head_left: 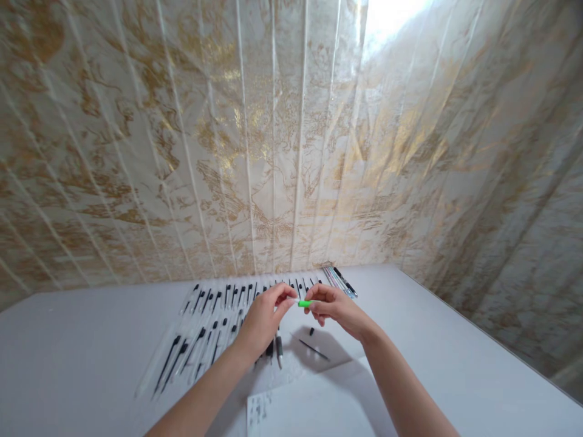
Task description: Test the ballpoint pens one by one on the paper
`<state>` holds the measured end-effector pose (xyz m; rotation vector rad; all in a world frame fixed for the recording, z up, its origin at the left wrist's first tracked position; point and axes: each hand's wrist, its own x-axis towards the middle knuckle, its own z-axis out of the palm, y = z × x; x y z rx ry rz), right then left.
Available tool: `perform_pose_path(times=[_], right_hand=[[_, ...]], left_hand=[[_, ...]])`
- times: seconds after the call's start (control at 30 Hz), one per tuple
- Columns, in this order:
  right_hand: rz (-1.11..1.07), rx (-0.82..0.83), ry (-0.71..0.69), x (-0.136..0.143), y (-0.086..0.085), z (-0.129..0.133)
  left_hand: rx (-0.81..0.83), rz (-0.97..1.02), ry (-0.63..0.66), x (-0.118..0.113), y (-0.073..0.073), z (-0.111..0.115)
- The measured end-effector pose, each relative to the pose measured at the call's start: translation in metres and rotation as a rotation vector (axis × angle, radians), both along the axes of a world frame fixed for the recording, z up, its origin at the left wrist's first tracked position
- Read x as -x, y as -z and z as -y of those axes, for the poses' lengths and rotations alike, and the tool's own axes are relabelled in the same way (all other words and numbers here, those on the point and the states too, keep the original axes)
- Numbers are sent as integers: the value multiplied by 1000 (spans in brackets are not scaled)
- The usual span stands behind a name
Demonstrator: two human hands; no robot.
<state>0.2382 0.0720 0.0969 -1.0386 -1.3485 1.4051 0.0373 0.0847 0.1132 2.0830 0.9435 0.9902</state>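
Note:
My left hand (263, 318) is closed in a pinch on the pale end of a small pen piece. The bright green part (304, 303) of that pen piece shows between my hands, held level above the table. At its other end my right hand (336, 308) pinches the green part with thumb and fingers. Whether the two parts are joined, I cannot tell. Below my right hand, a thin dark pen refill (314, 350) lies on the table near a small black cap (311, 331). A grey-and-black pen (279, 352) rests just below my left hand.
Clear pen barrels with black caps and refills (170, 361) lie in two rows to the left and behind my hands. Several pens (339, 281) are bunched at the back right. A white paper sheet (314, 409) with handwriting lies in front. Patterned curtain (273, 152) borders the white table (82, 352).

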Motion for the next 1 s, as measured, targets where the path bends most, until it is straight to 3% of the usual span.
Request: perform_pose_path(times=[0.2,0.33,0.5,0.7,0.87,1.0], right_hand=[[11,-10,-16,2,1,1],[-118,-6,48,-1,2,-1],[-300,-36,191,-15,3,-6],[-320,-40,192,-21,-2,-5],[-256,-38,174,-19,-6,-4],[-167,-34,203,-14,-5,-4]], left_hand=[[29,11,24,-3,0,5],[-5,-41,-15,-6,2,5],[-65,-350,-65,-23,19,6],[-42,-452,-30,-60,45,10],[24,-316,-38,-62,49,0],[71,-26,-54,-44,29,-16]])
